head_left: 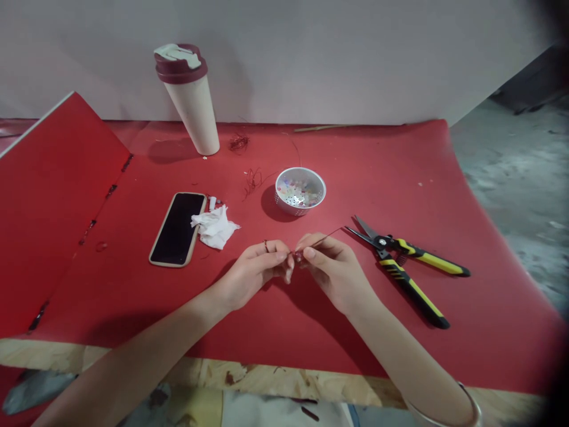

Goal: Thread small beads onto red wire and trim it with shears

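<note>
My left hand [262, 267] pinches one end of a small piece of thin red wire [326, 235] at the middle of the red table. Facing it, my right hand [333, 264] pinches the same piece, with thumb against fingers. A long end of the wire sticks out past the right hand toward the shears' tips. Between the fingertips sits something small and pinkish, perhaps a bead, mostly covered. Just beyond the hands stands a perforated metal bowl [299, 207] with many small coloured beads [302, 191] in it. Yellow-and-black shears [402, 252] lie open to the right.
A phone [176, 231] and a crumpled tissue [216, 227] lie left of the hands. Behind them stands a white tumbler [193, 112] with a maroon lid. Tangled red wire [239, 141] lies near it. A hinged red panel [57, 196] rises at left. The table's wooden edge [249, 373] runs in front.
</note>
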`<state>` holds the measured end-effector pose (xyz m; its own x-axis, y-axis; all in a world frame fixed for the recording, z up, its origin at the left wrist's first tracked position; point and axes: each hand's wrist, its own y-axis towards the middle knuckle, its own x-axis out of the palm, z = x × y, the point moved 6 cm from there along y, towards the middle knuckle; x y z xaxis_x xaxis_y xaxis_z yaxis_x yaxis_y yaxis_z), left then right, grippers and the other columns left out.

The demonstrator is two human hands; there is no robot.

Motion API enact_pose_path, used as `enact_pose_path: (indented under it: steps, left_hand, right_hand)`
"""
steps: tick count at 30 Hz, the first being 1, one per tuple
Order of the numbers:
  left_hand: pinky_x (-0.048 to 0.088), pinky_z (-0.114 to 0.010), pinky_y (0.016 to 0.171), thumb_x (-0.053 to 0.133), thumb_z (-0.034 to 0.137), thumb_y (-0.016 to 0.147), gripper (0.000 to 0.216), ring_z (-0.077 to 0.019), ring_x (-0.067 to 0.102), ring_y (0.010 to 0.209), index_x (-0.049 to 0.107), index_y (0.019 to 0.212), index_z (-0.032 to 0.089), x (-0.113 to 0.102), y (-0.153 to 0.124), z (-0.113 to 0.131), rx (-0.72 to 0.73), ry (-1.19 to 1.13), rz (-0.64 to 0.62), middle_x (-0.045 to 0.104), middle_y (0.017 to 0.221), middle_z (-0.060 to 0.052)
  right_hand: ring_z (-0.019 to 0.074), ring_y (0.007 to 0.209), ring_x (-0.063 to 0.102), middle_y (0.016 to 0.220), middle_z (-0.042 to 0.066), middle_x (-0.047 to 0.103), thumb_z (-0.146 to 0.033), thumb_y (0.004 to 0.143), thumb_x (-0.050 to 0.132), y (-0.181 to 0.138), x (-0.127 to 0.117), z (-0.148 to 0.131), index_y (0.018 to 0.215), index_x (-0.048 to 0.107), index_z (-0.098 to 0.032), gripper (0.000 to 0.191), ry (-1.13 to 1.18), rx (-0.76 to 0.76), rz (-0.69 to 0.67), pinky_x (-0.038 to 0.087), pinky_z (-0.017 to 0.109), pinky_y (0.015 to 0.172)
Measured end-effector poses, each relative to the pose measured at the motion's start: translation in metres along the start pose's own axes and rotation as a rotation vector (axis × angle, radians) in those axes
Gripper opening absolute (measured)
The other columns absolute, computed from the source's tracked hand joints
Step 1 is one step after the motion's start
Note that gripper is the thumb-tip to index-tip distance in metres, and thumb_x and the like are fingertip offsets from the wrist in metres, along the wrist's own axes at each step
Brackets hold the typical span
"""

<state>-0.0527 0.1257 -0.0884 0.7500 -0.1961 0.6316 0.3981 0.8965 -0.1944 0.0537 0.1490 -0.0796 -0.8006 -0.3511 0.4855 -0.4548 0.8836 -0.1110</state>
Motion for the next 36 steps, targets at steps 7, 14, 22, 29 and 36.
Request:
enact_pose_path:
  steps: [7, 14, 22, 29, 36]
  left_hand:
    - [0.039, -0.025, 0.066, 0.057, 0.032, 0.081, 0.026, -0.0107, 0.050, 0.061, 0.057, 0.063, 0.013, 0.001, 0.000, -0.002, -0.034, 0.065, 0.018, 0.052, 0.062, -0.001]
    - [0.039, -0.023, 0.064, 0.060, 0.033, 0.079, 0.021, -0.0083, 0.048, 0.060, 0.060, 0.068, 0.015, -0.007, 0.001, -0.002, 0.025, 0.048, 0.100, 0.054, 0.069, 0.000]
    - [0.041, -0.021, 0.061, 0.059, 0.030, 0.080, 0.018, -0.0081, 0.047, 0.060, 0.061, 0.071, 0.015, -0.010, 0.002, 0.000, 0.060, 0.014, 0.137, 0.053, 0.068, 0.000]
    - [0.039, -0.021, 0.061, 0.059, 0.033, 0.080, 0.018, -0.0081, 0.047, 0.061, 0.062, 0.074, 0.016, -0.015, 0.002, -0.002, 0.040, 0.126, 0.197, 0.055, 0.069, 0.000]
    - [0.039, -0.022, 0.061, 0.053, 0.032, 0.083, 0.021, -0.0087, 0.049, 0.060, 0.054, 0.068, 0.016, -0.010, 0.001, -0.001, 0.026, 0.252, 0.166, 0.052, 0.067, 0.001]
  right_hand:
    - [0.0120, 0.058, 0.060, 0.066, -0.001, 0.064, -0.027, 0.077, 0.066, 0.000, 0.002, 0.002, 0.079, 0.065, -0.022, 0.005, -0.073, 0.041, -0.009, 0.050, 0.027, 0.060]
    - [0.0119, 0.065, 0.054, 0.074, 0.000, 0.059, -0.035, 0.082, 0.059, 0.001, -0.004, 0.005, 0.080, 0.062, -0.022, 0.014, -0.090, 0.050, 0.052, 0.046, 0.026, 0.063]
    - [0.0120, 0.068, 0.051, 0.077, -0.001, 0.057, -0.033, 0.082, 0.059, 0.000, -0.002, 0.008, 0.080, 0.059, -0.021, 0.012, -0.177, 0.056, 0.044, 0.046, 0.026, 0.065]
    - [0.0146, 0.068, 0.057, 0.072, 0.000, 0.062, -0.033, 0.083, 0.054, -0.005, -0.005, -0.009, 0.077, 0.058, -0.021, 0.014, -0.703, -0.062, 0.193, 0.047, 0.026, 0.065]
    - [0.0171, 0.073, 0.061, 0.083, 0.004, 0.067, -0.026, 0.086, 0.048, -0.007, -0.001, -0.016, 0.087, 0.061, -0.021, 0.014, -1.106, -0.248, 0.182, 0.047, 0.026, 0.063]
